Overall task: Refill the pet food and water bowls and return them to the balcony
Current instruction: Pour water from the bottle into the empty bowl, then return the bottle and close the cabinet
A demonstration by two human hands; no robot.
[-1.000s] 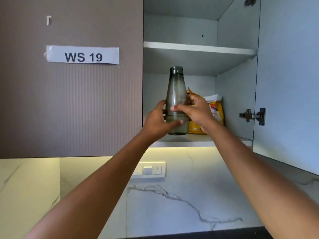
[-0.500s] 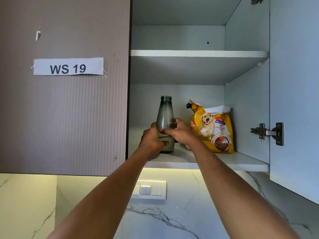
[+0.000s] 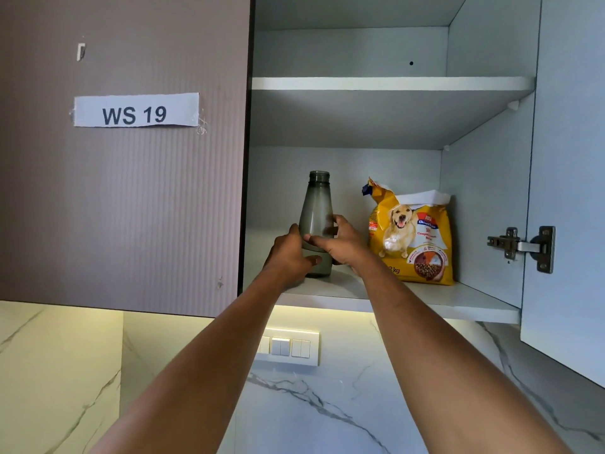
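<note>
The smoky grey bottle (image 3: 317, 221) stood upright on the lower shelf (image 3: 458, 301) of the open wall cabinet, toward its left side, its mouth uncapped. Both hands were on its lower half: the left hand (image 3: 288, 257) wrapped it from the left with the thumb across the front, and the right hand (image 3: 340, 245) held it from the right, fingers curled round the back, so each grip was clamped on the bottle. Whether its base rested fully on the shelf could not be told, since the hands covered part of it.

Just beside it to the right, apart from the bottle, stood a yellow dog food bag (image 3: 413, 237) with a dog pictured on the front and its top torn open. The upper shelf (image 3: 393, 83) ran across above them. The cabinet door (image 3: 569, 191) hung open on the right, its metal hinge (image 3: 523, 247) showing. The closed door (image 3: 124, 191) to the left carried a paper label (image 3: 136, 110) reading "WS 19". Below, a white switch panel (image 3: 288, 348) sat on the marble-patterned wall (image 3: 311, 404).
</note>
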